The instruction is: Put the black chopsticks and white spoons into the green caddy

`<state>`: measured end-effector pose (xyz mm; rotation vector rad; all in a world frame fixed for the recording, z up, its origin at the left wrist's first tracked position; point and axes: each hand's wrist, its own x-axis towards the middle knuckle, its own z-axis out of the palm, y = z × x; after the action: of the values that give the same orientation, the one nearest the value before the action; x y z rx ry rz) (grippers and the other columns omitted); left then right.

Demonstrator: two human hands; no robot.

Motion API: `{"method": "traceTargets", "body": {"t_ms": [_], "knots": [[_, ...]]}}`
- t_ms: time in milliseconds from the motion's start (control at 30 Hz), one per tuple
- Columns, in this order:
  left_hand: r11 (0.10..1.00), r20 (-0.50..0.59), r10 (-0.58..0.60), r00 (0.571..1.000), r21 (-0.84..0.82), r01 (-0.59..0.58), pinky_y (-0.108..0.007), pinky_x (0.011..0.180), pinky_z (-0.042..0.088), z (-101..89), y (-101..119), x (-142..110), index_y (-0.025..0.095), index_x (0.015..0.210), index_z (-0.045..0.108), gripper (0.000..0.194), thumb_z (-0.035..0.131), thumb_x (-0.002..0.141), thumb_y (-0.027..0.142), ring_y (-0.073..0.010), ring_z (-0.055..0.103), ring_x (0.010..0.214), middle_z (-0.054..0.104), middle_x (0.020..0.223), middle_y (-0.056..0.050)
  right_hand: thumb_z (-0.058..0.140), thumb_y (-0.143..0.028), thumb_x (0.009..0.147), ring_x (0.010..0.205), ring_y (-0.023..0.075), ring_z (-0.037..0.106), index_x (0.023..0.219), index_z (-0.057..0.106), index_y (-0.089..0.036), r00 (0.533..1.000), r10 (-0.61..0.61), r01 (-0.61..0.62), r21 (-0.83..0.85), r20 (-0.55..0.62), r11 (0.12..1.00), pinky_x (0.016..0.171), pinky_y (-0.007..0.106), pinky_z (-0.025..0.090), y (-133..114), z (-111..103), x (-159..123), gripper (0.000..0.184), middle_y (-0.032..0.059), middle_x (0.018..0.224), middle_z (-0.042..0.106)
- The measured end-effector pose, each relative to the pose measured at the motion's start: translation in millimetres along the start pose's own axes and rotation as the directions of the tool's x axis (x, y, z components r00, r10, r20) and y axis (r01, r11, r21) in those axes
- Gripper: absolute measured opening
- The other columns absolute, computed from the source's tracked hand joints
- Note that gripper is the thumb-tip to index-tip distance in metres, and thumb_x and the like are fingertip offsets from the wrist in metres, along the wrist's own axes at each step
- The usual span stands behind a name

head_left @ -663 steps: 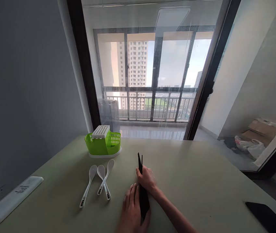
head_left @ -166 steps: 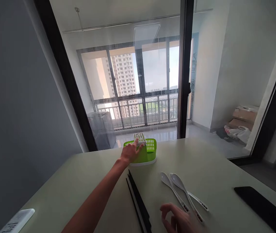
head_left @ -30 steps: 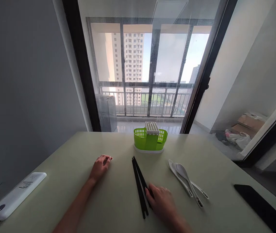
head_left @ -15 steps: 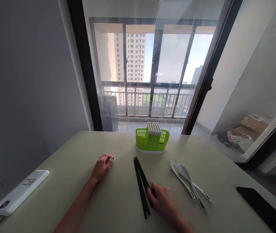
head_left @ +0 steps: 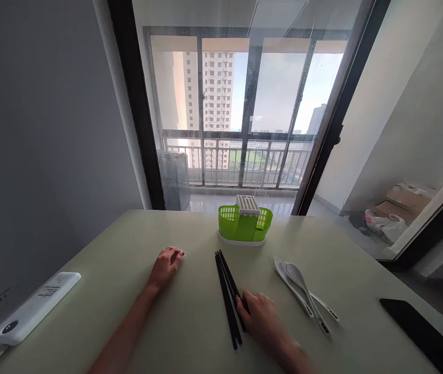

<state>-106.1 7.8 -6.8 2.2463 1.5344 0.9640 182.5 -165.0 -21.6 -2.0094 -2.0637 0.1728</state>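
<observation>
Several black chopsticks (head_left: 227,306) lie lengthwise on the pale table, tips pointing away from me. My right hand (head_left: 258,311) is closed at their right side, with thumb and fingers pinching a chopstick near its middle. How many it grips is hidden by the fingers. To the left, my left hand (head_left: 167,264) rests on the table, fingers curled and thumb against them, with nothing visible inside. Beyond the chopsticks stands a green utensil holder (head_left: 240,228) with basket sides and a white slotted top. White spoons (head_left: 303,291) lie overlapping to the right of my right hand.
A white power strip (head_left: 36,309) with a cable lies along the table's left edge. At the right edge is a flat black object (head_left: 419,330). A glass door stands past the table's far edge, and cardboard boxes (head_left: 408,202) sit on the floor at right.
My right hand has shifted very slightly up, and the chopstick beside it now lies a bit differently, its tip a little farther away. My left hand stays still.
</observation>
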Motion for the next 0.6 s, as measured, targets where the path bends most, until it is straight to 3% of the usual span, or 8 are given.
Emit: {"method": "traceTargets", "body": {"t_ms": [300,600], "knots": [[1.000,-0.008,0.006,1.000,0.004,-0.006,-0.037,0.094,0.051,-0.2,0.3,-0.6,0.024,0.092,0.073,0.036,0.045,0.095,0.046,-0.0256,0.064,0.105,0.072,0.107,-0.007,0.041,-0.033,0.105,0.076,0.0237,0.074,0.089,0.065,-0.022,0.998,-0.003,0.004,-0.006,0.058,1.000,0.056,0.032,0.025,-1.6,-6.9,1.7,0.031,0.0054,0.082,0.077],[1.000,-0.002,0.018,1.000,0.018,-0.017,-0.039,0.098,0.049,-0.6,-0.6,-1.4,0.024,0.092,0.073,0.037,0.043,0.097,0.045,-0.0259,0.063,0.105,0.072,0.107,-0.007,0.045,-0.027,0.101,0.083,0.0284,0.075,0.098,0.063,-0.019,0.989,-0.033,0.047,-0.091,0.145,0.995,0.061,0.030,0.034,3.1,-14.9,10.8,0.020,0.0101,0.088,0.077]]}}
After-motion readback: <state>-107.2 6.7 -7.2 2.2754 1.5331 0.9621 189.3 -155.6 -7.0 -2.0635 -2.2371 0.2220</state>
